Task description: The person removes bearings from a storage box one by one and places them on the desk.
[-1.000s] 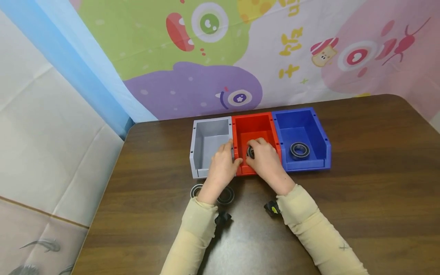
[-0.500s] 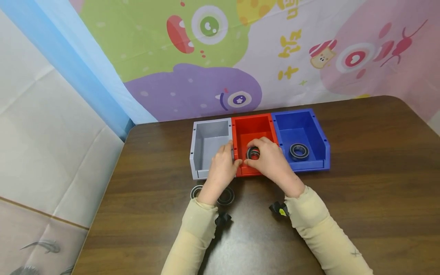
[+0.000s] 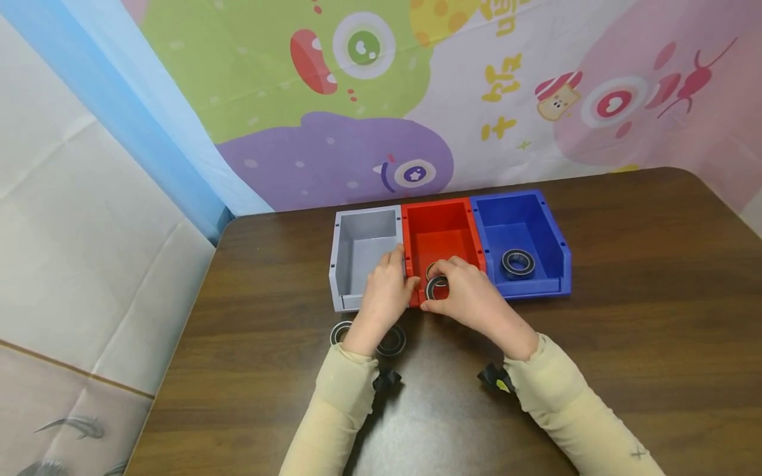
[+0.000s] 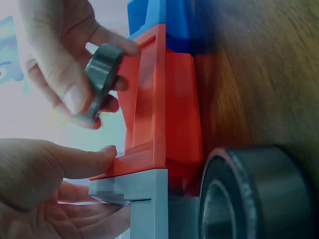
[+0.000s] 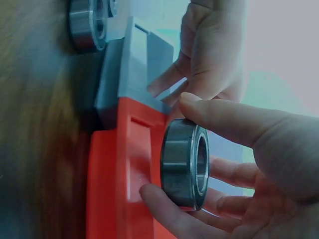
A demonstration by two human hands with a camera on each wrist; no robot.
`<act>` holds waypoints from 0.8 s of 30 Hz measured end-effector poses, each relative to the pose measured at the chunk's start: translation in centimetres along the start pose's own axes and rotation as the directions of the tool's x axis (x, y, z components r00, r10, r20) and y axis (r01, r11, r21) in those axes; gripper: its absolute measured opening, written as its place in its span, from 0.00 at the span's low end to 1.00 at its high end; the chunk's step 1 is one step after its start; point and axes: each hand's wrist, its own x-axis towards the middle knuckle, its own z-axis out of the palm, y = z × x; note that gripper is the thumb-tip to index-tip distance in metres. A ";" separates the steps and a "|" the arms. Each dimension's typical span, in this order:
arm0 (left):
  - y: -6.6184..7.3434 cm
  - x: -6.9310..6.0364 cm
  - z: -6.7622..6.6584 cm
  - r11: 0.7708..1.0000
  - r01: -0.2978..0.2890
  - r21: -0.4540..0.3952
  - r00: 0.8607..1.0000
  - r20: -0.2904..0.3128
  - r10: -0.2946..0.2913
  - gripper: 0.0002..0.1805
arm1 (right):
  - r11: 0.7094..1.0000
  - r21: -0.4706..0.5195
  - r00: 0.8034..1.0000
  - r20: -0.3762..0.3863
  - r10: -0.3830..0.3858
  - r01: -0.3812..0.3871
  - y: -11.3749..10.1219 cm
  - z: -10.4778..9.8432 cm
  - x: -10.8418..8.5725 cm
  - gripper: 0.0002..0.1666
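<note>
My right hand point(image 3: 476, 294) pinches a ball bearing point(image 5: 182, 164), a dark steel ring, between thumb and fingers. The bearing is tilted over the front lip of the red bin point(image 3: 440, 218). Behind it in that bin, part of another bearing point(image 3: 430, 270) shows, mostly covered by my fingers. My left hand point(image 3: 383, 291) straddles the adjoining side walls of the grey bin point(image 3: 363, 225) and the red one, thumb on the red side, fingers on the grey side. In the left wrist view that thumb point(image 4: 89, 162) lies against the red rim.
A blue bin point(image 3: 506, 211) on the right has one bearing point(image 3: 518, 263) lying in it. Two more bearings lie on the wooden table point(image 3: 268, 383) by my left wrist: a left one point(image 3: 338, 330) and a right one point(image 3: 391, 340). A printed cloth point(image 3: 333, 158) hangs behind the bins.
My right hand has drawn the bearing from inside the red bin toward its front lip, exposing part of the other bearing. The left hand has stayed in place.
</note>
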 end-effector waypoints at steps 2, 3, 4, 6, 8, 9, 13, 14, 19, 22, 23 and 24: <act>0.0 0.0 0.0 1.000 0.001 0.002 1.000 0.004 -0.001 0.32 | 1.000 -0.005 1.000 0.022 -0.007 0.007 0.1 0.1 -0.2 0.26; 0.0 0.0 0.0 1.000 0.002 0.002 1.000 0.006 -0.002 0.32 | 1.000 -0.006 0.999 0.035 -0.009 0.009 0.1 0.2 -0.3 0.26; 0.0 0.0 0.0 1.000 0.001 0.001 1.000 0.007 -0.001 0.32 | 1.000 -0.004 0.999 0.050 -0.013 0.013 0.2 0.2 -0.3 0.26; 0.0 0.0 -0.1 1.000 -0.002 -0.002 1.000 0.008 0.002 0.32 | 1.000 -0.011 0.997 0.071 -0.025 0.026 0.2 0.3 -0.5 0.27; 0.0 -0.1 -0.1 1.000 -0.005 0.001 1.000 0.007 0.005 0.32 | 0.999 -0.017 0.995 0.090 -0.044 0.046 0.1 0.2 -0.7 0.28; 0.0 -0.1 -0.1 1.000 -0.009 0.003 1.000 0.005 0.009 0.32 | 0.998 -0.021 0.994 0.097 -0.054 0.057 0.1 0.2 -0.8 0.28; 0.0 0.0 -0.1 1.000 -0.023 0.009 1.000 0.009 0.023 0.32 | 0.994 -0.045 0.987 0.132 -0.089 0.095 0.0 0.2 -1.3 0.29; -0.1 0.0 -0.1 1.000 -0.024 0.004 1.000 0.011 0.024 0.32 | 0.994 -0.050 0.986 0.138 -0.095 0.102 0.0 0.3 -1.4 0.29; -0.2 0.1 -0.1 1.000 -0.006 -0.018 0.999 0.035 0.007 0.33 | 0.987 -0.070 0.980 0.148 -0.136 0.147 0.0 0.5 -1.8 0.27; -0.2 0.1 -0.2 1.000 0.002 -0.020 0.999 0.043 -0.001 0.34 | 0.985 -0.085 0.975 0.177 -0.132 0.149 -0.2 0.4 -2.1 0.26; -0.2 0.1 -0.2 1.000 0.002 -0.020 0.999 0.044 -0.001 0.34 | 0.984 -0.092 0.972 0.194 -0.132 0.152 -0.2 0.4 -2.2 0.25; -0.1 0.1 -0.2 1.000 0.002 -0.021 0.999 0.045 -0.001 0.34 | 0.984 -0.098 0.969 0.211 -0.128 0.152 -0.3 0.5 -2.3 0.25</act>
